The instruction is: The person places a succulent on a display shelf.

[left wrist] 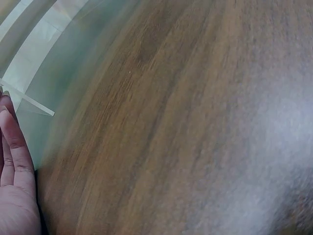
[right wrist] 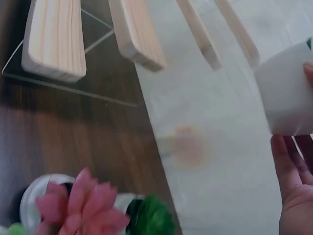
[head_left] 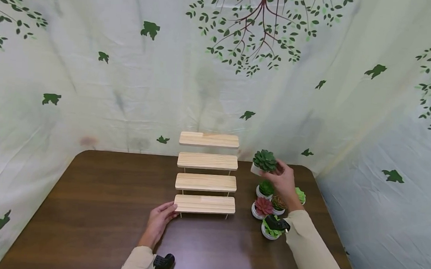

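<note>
My right hand [head_left: 282,181] holds a dark green succulent [head_left: 264,160] by its white pot [head_left: 256,169], raised near the table's back edge. In the right wrist view, the fingers [right wrist: 288,164] reach under and around that white pot [right wrist: 288,93]. A stepped display stand with pale wooden shelves on clear supports stands in the middle. With fairly straight fingers, my left hand [head_left: 158,222] touches the left end of its lowest shelf [head_left: 204,204]. Only part of this hand [left wrist: 17,161] shows in the left wrist view, at the clear support.
Below my right hand, several potted succulents cluster on the brown table [head_left: 112,210]: a pink one [head_left: 263,205], a green one [head_left: 266,187], a brownish one [head_left: 278,203] and light green ones [head_left: 268,231]. A leaf-print cloth [head_left: 159,84] hangs behind the table.
</note>
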### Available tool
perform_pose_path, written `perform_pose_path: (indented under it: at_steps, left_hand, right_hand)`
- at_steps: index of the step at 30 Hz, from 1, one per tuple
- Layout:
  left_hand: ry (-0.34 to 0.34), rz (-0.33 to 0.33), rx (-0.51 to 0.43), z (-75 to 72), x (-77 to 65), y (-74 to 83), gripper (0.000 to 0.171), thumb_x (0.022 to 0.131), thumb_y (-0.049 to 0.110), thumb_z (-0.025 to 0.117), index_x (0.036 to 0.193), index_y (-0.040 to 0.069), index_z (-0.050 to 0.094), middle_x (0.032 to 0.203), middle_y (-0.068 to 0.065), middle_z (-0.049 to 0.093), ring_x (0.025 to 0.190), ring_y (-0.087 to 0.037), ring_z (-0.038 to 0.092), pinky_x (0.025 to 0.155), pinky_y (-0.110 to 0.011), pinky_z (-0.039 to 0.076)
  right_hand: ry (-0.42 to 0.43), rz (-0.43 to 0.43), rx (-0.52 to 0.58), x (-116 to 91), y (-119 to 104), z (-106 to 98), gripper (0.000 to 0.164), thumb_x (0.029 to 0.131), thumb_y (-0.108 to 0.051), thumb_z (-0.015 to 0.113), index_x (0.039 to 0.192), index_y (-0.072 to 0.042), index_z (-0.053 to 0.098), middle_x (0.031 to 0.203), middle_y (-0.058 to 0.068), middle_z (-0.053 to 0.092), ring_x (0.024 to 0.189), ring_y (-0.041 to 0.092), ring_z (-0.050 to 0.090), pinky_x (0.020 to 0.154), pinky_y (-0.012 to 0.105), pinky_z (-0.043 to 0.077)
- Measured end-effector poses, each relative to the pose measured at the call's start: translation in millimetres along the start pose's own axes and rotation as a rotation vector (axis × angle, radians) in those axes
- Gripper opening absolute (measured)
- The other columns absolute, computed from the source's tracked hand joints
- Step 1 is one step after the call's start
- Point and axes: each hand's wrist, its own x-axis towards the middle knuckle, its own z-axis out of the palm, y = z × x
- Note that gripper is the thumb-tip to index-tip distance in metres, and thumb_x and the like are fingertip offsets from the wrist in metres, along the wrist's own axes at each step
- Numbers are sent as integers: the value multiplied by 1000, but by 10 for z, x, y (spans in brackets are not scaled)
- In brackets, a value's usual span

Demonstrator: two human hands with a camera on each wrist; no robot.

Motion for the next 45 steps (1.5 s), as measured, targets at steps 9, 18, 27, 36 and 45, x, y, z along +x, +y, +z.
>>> perform_pose_path:
  at_steps: [9,18,27,36,45]
  left_hand:
    - [-6,-6,-7,-3,-5,8,35,89,5,68,117,-14,58,85,-2,69,74,-11,66,72,-22,57]
    - [-89,100,-42,-54,-31,-32,30,83,14,76,104,-7,68,86,-2,69,74,-11,67,69,-21,57]
    - [2,-2,1,-4,38,-33,31,87,3,69,112,-14,61,88,-5,69,75,-14,67,72,-24,58]
    - [4,-8,6,-48,27,-53,33,88,1,66,115,-16,58,88,-6,69,76,-14,67,73,-25,58]
    - [-22,7,-3,-49,5,-28,31,89,2,67,112,-16,59,87,-5,68,75,-13,67,72,-24,57]
  right_hand:
    - [-37,-60,29,267,-187,331,61,80,-8,78,135,-3,51,134,15,51,125,27,50,102,37,46]
    - [-77,-133,60,529,-377,678,59,80,-9,79,133,-6,54,129,12,57,119,24,54,103,39,45]
    - [-127,-135,85,764,-567,1076,51,79,-6,79,127,-5,59,122,13,61,111,25,60,94,37,52]
    - [-175,-93,91,908,-649,1482,52,80,-5,79,127,-4,59,125,13,61,117,24,57,96,36,50]
    - [-214,-77,91,1006,-605,1787,51,80,-3,78,128,-4,59,125,12,62,116,23,59,96,31,50]
